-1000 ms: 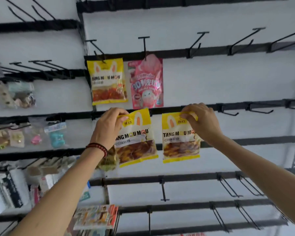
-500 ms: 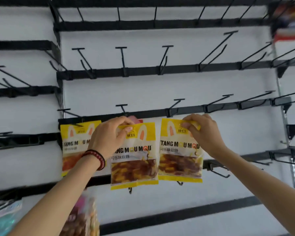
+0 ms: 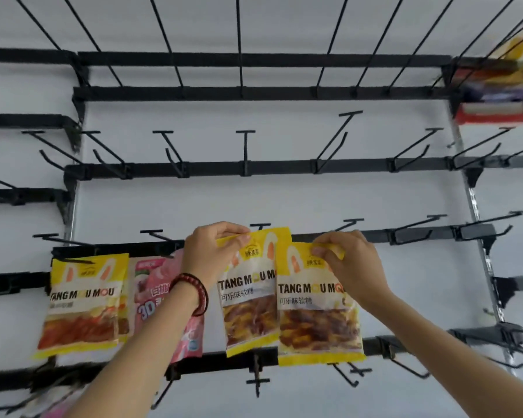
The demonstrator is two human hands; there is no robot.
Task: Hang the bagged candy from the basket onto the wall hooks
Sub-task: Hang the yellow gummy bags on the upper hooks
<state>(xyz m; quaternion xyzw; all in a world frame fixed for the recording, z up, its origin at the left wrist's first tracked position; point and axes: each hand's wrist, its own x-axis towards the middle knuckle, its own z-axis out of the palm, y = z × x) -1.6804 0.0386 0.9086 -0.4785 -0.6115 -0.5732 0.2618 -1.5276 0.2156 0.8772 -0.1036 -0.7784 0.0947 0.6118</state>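
Note:
My left hand [image 3: 209, 254] pinches the top edge of a yellow candy bag [image 3: 249, 297] held up against the black hook rail [image 3: 420, 235]. My right hand [image 3: 352, 260] pinches the top of a second yellow candy bag [image 3: 314, 312], which overlaps the first bag's right side. A black wall hook [image 3: 260, 227] pokes out just above the left bag's top. Further left, a third yellow bag [image 3: 82, 303] and a pink bag [image 3: 154, 291] hang from hooks on the same rail. The basket is out of view.
Rows of bare black hooks [image 3: 245, 146] line the white wall above and to the right. More hooks [image 3: 257, 381] jut out below the held bags. Red and yellow packages [image 3: 495, 95] sit at the top right. Blurred goods show at the bottom left.
The view has tilted upward, so the rails sit lower in frame. Both hands have raised their bags to the rail where the yellow and pink bags hang, and the right bag now overlaps the left.

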